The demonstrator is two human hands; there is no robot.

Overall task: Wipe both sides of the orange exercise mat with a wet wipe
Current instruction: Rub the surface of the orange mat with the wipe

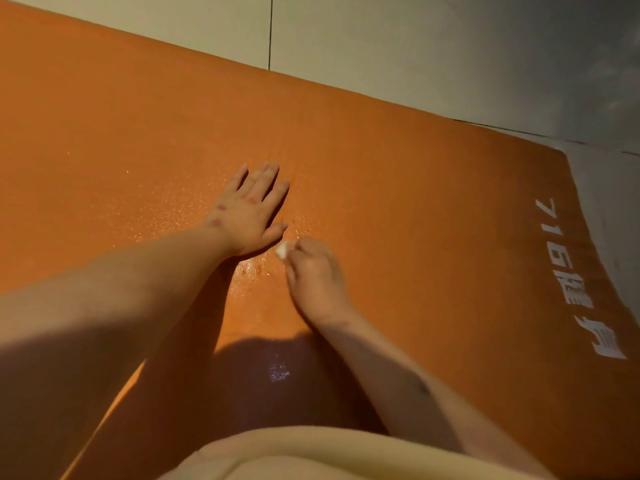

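The orange exercise mat (398, 188) lies flat on the floor and fills most of the view, with white printed lettering (568, 282) near its right end. My left hand (249, 213) presses flat on the mat with fingers spread. Just to its right, my right hand (313, 275) is curled around a small white wet wipe (282, 250), whose tip pokes out and touches the mat. Wet, glistening patches show on the mat around and below both hands.
Pale floor tiles (381, 46) run along the mat's far edge and past its right end. My own pale clothing (311, 455) fills the bottom edge, and my shadow darkens the mat in front of it.
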